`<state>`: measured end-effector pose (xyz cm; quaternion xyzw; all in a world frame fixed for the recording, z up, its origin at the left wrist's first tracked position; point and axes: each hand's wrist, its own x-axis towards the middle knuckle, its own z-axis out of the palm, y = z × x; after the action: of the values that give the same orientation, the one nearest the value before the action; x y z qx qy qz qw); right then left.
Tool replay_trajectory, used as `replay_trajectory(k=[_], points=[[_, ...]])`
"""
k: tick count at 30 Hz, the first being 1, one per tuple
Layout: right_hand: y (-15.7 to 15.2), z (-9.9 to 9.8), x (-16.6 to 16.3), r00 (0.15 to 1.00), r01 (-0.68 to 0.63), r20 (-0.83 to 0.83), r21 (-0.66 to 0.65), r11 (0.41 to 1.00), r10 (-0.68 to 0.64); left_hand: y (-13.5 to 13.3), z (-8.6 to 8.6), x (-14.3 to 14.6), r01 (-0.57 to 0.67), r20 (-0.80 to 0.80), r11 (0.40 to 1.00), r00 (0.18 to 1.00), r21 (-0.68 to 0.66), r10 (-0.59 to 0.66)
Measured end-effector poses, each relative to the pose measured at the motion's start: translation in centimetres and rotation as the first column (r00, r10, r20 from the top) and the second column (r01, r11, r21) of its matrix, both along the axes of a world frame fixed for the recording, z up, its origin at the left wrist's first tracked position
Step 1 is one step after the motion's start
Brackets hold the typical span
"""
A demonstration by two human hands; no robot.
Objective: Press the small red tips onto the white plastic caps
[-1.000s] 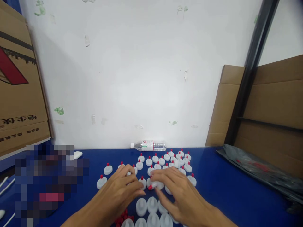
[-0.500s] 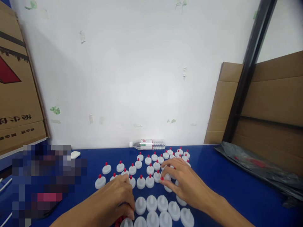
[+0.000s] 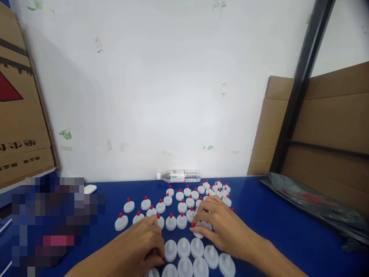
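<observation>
Between the thumb and index finger of my right hand (image 3: 221,223) is a small red tip cap (image 3: 193,225), over a white nozzle lid (image 3: 198,234) partly covered by the fingers. My left hand (image 3: 142,238) is closed at the near left of the lids, and a bit of another red tip cap (image 3: 163,262) shows by its thumb. Beside it stand several bare white nozzle lids (image 3: 185,266) without red tips. Farther back, several white lids with red tips (image 3: 171,222) stand in loose rows. What else lies under the left palm is hidden.
A clear plastic bottle (image 3: 178,176) lies against the white wall at the back of the blue table (image 3: 259,215). Dark plastic sheeting (image 3: 314,207) rests on the right, near cardboard. A cardboard box (image 3: 25,115) stands left, above a blurred-out area.
My right hand has lowered slightly, bringing the red tip cap down and left toward the white lid. My left fingers have drawn back from a near bare lid, and a red tip now shows at the thumb.
</observation>
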<state>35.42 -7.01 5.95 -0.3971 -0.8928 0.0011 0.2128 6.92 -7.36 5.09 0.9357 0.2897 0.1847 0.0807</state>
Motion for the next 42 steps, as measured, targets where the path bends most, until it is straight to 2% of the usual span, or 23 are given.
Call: replay_trajectory(k=[4, 8, 11, 15, 17, 19, 22, 26, 28, 30, 34, 38, 42], points=[[0.2, -0.4, 0.0, 1.0, -0.013, 0.014, -0.014, 1.0, 0.013, -0.6, 0.9, 0.3, -0.036, -0.038, 0.999, 0.999, -0.041, 0.034], [0.5, -0.5, 0.3, 0.999, -0.035, -0.006, -0.024, 0.999, 0.035, -0.5, 0.8, 0.3, -0.095, -0.137, 0.988, 0.987, -0.118, 0.078], [0.5, 0.2, 0.6, 0.999, -0.032, -0.034, 0.021, 0.999, 0.032, -0.4, 0.4, -0.1, -0.118, -0.153, 0.983, 0.983, -0.139, 0.097], [0.2, 1.8, 1.4, 0.997, 0.043, -0.068, 0.056, 0.998, -0.039, -0.1, 0.3, -0.6, -0.135, -0.111, 0.988, 0.986, -0.079, 0.126], [0.1, 2.6, 2.0, 0.992, 0.087, -0.084, -0.028, 0.996, -0.089, 0.0, 0.3, -0.5, -0.157, -0.09, 0.987, 0.984, -0.015, 0.155], [-0.1, 3.2, 2.7, 0.988, 0.095, -0.097, -0.215, 0.972, -0.118, 0.1, 0.4, -0.2, -0.168, -0.07, 0.984, 0.983, 0.06, 0.172], [0.0, 3.7, 4.0, 0.99, 0.047, -0.095, -0.497, 0.867, -0.108, 0.3, 0.3, 0.4, -0.182, -0.077, 0.963, 0.977, 0.2, 0.201], [0.6, 3.2, 5.3, 0.999, 0.029, -0.006, -0.706, 0.708, -0.046, 0.5, -0.3, 0.7, -0.152, -0.099, 0.93, 0.976, 0.336, 0.195], [0.9, 2.8, 5.6, 0.999, 0.026, 0.001, -0.746, 0.665, -0.038, 0.6, -0.6, 0.6, -0.134, -0.07, 0.931, 0.983, 0.339, 0.167], [1.0, 2.5, 5.7, 1.0, -0.004, -0.02, -0.759, 0.652, -0.017, 0.7, -0.8, 0.6, -0.129, -0.03, 0.94, 0.989, 0.316, 0.146], [1.0, 2.5, 5.5, 0.999, -0.039, -0.023, -0.764, 0.644, 0.034, 0.6, -0.9, 0.9, -0.123, 0.041, 0.941, 0.992, 0.315, 0.117], [1.1, 2.2, 5.2, 1.0, -0.021, -0.004, -0.782, 0.623, 0.029, 0.5, -0.7, 1.3, -0.125, 0.118, 0.91, 0.989, 0.396, 0.084], [1.2, 1.9, 5.2, 1.0, -0.012, -0.004, -0.76, 0.649, 0.013, 0.7, -0.6, 1.5, -0.119, 0.155, 0.871, 0.987, 0.477, 0.05]])
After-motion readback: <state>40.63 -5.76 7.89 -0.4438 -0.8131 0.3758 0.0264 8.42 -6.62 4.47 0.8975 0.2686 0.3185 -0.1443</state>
